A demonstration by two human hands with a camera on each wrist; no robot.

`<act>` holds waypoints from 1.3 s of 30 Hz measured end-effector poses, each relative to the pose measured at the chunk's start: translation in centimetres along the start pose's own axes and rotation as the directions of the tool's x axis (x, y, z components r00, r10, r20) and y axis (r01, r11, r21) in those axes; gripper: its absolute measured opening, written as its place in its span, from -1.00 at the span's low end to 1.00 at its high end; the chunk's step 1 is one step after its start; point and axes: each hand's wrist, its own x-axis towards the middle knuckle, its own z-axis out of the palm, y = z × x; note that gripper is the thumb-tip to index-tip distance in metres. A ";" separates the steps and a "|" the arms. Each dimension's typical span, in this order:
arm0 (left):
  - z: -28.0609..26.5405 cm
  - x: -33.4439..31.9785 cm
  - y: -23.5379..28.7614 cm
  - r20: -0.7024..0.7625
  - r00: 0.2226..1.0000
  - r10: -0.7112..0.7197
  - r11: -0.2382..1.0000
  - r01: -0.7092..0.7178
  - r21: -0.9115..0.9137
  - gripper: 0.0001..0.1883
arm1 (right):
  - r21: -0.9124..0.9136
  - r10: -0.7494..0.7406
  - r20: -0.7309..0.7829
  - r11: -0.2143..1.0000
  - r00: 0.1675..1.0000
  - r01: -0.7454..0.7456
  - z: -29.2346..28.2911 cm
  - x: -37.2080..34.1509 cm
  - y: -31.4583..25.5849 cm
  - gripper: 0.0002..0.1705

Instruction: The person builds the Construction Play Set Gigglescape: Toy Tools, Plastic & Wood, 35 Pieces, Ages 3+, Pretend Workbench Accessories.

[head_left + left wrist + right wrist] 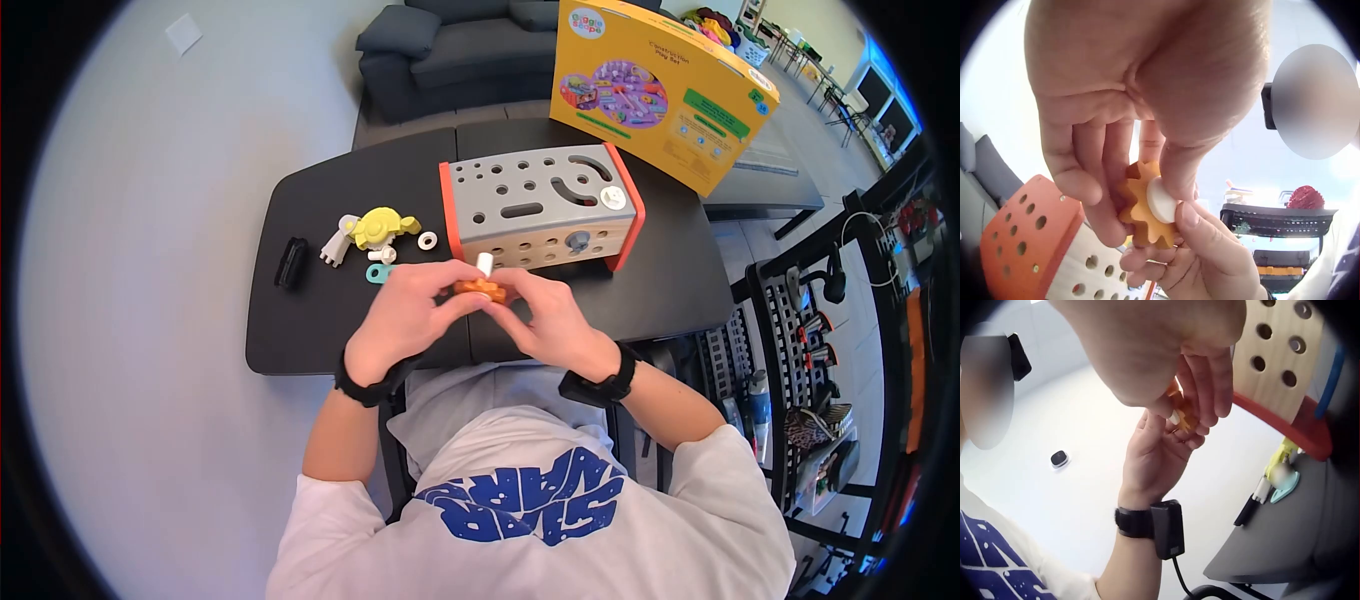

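Note:
An orange toothed gear (pixel 1141 211) is held between both hands in front of the toy workbench (pixel 540 185). A white bolt runs through the gear: its round head (pixel 1162 200) faces the thumbs, and its shaft (pixel 485 264) sticks out on the far side. My left hand (pixel 397 308) grips the gear, fingers around its teeth and thumb at the bolt head. With thumb and fingers, my right hand (pixel 548 318) pinches it from the other side, the thumb tip at the head's edge. The right wrist view shows only part of the gear (pixel 1185 415) between the fingers.
Left of the workbench lie a yellow toy piece (pixel 378 228), a white ring (pixel 428 240), a white bolt (pixel 383 256), a teal link (pixel 378 273) and a black object (pixel 291 262). A yellow box (pixel 660 90) stands behind the black table (pixel 330 330); shelving (pixel 790 350) is at right.

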 end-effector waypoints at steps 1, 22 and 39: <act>0.7 0.4 -0.3 -0.007 0.993 0.120 0.987 -0.118 0.106 -0.71 | -0.021 0.016 0.007 1.000 1.000 -0.016 -0.6 -0.5 0.3 -0.61; 5.0 7.3 -1.1 0.106 0.911 0.400 0.756 -0.393 0.524 -0.36 | -0.231 0.142 -0.006 0.963 0.990 -0.139 -4.5 -0.4 4.2 -0.57; -2.4 7.4 -5.9 -0.265 0.896 0.356 0.879 -0.225 0.419 -0.75 | -0.549 -0.162 -0.084 0.831 0.983 0.090 -6.1 1.5 2.7 -0.74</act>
